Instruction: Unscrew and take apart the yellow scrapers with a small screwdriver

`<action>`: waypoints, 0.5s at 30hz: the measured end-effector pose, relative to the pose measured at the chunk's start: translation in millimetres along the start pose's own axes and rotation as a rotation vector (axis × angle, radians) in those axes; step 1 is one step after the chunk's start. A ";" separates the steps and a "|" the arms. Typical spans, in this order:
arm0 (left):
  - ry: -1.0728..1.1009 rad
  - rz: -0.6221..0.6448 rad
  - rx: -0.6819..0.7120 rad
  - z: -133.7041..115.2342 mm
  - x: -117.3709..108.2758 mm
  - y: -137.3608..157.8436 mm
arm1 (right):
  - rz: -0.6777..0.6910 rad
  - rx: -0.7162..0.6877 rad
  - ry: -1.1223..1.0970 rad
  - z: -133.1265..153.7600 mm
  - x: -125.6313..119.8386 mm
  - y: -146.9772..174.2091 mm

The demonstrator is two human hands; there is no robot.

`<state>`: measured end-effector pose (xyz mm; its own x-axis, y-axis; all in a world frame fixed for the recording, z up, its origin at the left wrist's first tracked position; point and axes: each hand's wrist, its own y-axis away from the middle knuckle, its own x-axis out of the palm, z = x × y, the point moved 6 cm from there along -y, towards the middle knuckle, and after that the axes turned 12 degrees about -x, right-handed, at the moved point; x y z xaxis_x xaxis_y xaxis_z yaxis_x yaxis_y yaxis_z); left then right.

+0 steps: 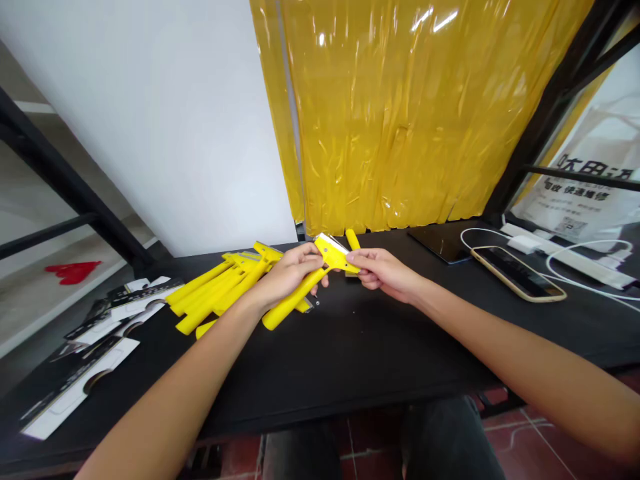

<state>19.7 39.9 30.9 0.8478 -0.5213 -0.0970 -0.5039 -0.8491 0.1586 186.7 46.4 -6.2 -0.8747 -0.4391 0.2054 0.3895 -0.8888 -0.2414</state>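
Step looks like head-end work on yellow plastic, long-handled scraper (331,257) above black worktop (375,360), left hand (294,268) grasping near its neck, right hand (383,272) pinching one head corner; next move probably calls for avoiding its metal edge (334,242).

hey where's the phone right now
In the head view, the phone lies on the tabletop's right side, in front of the white power strip, right of the right hand.

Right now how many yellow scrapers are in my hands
1: the yellow scraper between your left hand and right hand. Others lie in the overlapping pile leftward, some possibly hidden.
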 end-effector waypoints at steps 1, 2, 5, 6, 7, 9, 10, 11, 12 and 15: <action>-0.033 0.013 -0.032 1.1 -0.2 1.0 | 0.004 0.008 0.027 -0.7 0.4 0.8; -0.070 0.027 -0.062 2.6 -0.6 1.8 | 0.002 0.009 0.043 -1.3 0.8 1.3; -0.187 0.089 -0.118 7.1 -1.7 2.8 | -0.031 0.000 0.033 -3.7 2.0 1.7; -0.207 0.098 -0.135 8.4 -3.5 2.6 | -0.059 -0.009 0.015 -5.0 1.4 1.7; -0.208 0.088 -0.155 9.5 -6.9 2.0 | -0.101 -0.028 0.005 -6.2 -0.2 1.6; -0.162 0.010 -0.212 12.0 -18.5 0.0 | -0.183 -0.104 0.061 -7.6 -4.5 1.8; -0.125 -0.047 -0.243 13.8 -26.0 -1.2 | -0.186 -0.165 0.157 -7.1 -4.6 1.9; -0.090 -0.102 -0.272 16.0 -33.3 -2.5 | -0.143 -0.241 0.292 -6.1 -1.3 1.9; -0.059 -0.149 -0.299 19.0 -40.0 -3.9 | -0.062 -0.328 0.449 -5.4 5.4 2.2; -0.014 -0.199 -0.340 29.0 -52.1 -9.5 | 0.250 -0.548 0.858 -11.6 34.1 6.1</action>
<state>-24.5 72.7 6.0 0.9200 -0.3521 -0.1719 -0.2440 -0.8582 0.4517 155.9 27.5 -11.7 -0.7818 -0.1709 -0.5996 0.5909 -0.5100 -0.6250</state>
